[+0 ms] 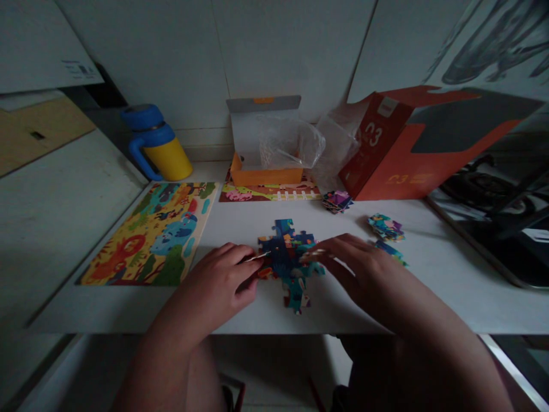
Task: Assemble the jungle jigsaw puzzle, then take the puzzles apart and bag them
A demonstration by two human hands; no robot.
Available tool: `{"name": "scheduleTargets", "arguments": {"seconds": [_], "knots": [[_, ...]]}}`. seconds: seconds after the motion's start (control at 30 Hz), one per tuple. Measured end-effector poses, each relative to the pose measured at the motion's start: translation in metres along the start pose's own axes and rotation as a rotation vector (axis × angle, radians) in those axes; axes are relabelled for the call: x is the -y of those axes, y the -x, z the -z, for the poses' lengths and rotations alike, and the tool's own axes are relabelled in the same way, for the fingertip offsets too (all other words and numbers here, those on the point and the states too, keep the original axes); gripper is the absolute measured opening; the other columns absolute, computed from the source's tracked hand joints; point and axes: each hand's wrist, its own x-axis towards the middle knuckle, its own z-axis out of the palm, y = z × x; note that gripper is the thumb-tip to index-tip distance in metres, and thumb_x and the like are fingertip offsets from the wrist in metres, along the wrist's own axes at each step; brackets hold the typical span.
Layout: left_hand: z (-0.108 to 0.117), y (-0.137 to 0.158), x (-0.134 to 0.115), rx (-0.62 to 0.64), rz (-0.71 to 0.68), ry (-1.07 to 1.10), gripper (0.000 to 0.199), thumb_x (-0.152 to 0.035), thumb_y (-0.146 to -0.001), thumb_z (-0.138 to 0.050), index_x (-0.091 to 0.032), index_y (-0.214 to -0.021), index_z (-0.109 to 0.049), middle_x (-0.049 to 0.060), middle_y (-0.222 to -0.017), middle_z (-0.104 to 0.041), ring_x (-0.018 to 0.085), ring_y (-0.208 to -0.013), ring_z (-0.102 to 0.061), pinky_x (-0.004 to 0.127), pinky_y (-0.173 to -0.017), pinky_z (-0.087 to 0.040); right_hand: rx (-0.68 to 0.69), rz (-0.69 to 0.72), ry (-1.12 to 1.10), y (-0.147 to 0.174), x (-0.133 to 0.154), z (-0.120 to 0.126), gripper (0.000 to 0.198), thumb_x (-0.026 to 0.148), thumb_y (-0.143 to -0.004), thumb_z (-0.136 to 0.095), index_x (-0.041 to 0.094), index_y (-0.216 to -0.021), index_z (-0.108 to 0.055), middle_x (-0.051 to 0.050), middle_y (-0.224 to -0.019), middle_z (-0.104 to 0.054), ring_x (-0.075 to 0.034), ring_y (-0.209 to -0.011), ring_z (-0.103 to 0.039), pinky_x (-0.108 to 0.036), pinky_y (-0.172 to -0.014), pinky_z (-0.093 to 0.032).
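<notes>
A partly joined jigsaw puzzle (pixel 283 260) in dark blue, teal and orange lies on the white table between my hands. My left hand (pixel 229 274) is at its left edge, thumb and fingers pinching a puzzle piece (pixel 257 257) seen edge-on. Over the puzzle's right side, my right hand (pixel 347 257) pinches another thin puzzle piece (pixel 315 252), also tilted and seen mostly by its edge. Beyond my right hand sit a stack of loose puzzle pieces (pixel 386 226) and a single blue-green piece (pixel 391 252), partly hidden by that hand.
A finished animal picture (pixel 171 234) lies at left, below a blue and yellow jug (pixel 165 149). At the back stand an open orange box (pixel 266 176) with clear plastic (pixel 291 146) and a large red box (pixel 398 149). A purple pile of pieces (pixel 337 201) lies near it; a stove (pixel 506 229) borders the right.
</notes>
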Motion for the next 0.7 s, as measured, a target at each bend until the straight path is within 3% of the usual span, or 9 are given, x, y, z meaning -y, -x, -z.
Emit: {"name": "scheduleTargets", "arguments": {"seconds": [0.1,0.2,0.4,0.6,0.7], "knots": [[0.000,0.000,0.001,0.006,0.013,0.031,0.038,-0.014,-0.092,-0.068,-0.022,-0.128,-0.074,0.010,-0.130,-0.072,0.030,-0.120,-0.065,0.049,-0.105,-0.058,0.164,0.113,-0.177,-0.004,0.023,-0.012,0.026,0.021,-0.108,-0.051,0.026,-0.128,-0.068,-0.009,-0.127,-0.075,-0.022,-0.113,-0.073,-0.037,-0.096,-0.060],[0.000,0.000,0.003,-0.023,0.004,0.044,0.038,-0.015,-0.094,-0.066,-0.023,-0.130,-0.072,0.010,-0.131,-0.071,0.029,-0.122,-0.065,0.049,-0.106,-0.058,0.222,0.141,-0.210,-0.008,0.033,-0.025,0.027,0.017,-0.108,-0.050,0.023,-0.129,-0.065,-0.010,-0.126,-0.075,-0.024,-0.115,-0.071,-0.041,-0.101,-0.058],[-0.006,-0.003,0.003,-0.106,0.005,-0.025,0.032,-0.017,-0.107,-0.050,-0.018,-0.134,-0.067,0.011,-0.123,-0.073,0.026,-0.115,-0.069,0.047,-0.104,-0.060,0.190,0.117,-0.142,-0.009,0.034,-0.031,0.026,0.018,-0.108,-0.048,0.018,-0.125,-0.067,-0.014,-0.119,-0.075,-0.027,-0.106,-0.073,-0.044,-0.094,-0.059],[-0.014,-0.004,0.005,-0.198,-0.015,-0.102,0.033,-0.007,-0.100,-0.055,-0.012,-0.131,-0.066,0.011,-0.113,-0.072,0.026,-0.103,-0.072,0.047,-0.094,-0.065,0.126,0.051,-0.134,-0.013,0.029,-0.030,0.027,0.020,-0.107,-0.053,0.019,-0.129,-0.069,-0.011,-0.117,-0.079,-0.024,-0.096,-0.076,-0.038,-0.084,-0.062],[-0.017,-0.002,0.008,-0.181,-0.004,-0.093,0.038,-0.003,-0.098,-0.058,-0.014,-0.134,-0.064,0.010,-0.116,-0.071,0.026,-0.105,-0.073,0.048,-0.093,-0.066,0.049,0.114,-0.085,-0.011,0.020,-0.032,0.031,0.015,-0.106,-0.053,0.021,-0.129,-0.073,-0.010,-0.123,-0.079,-0.023,-0.103,-0.077,-0.039,-0.092,-0.063]]}}
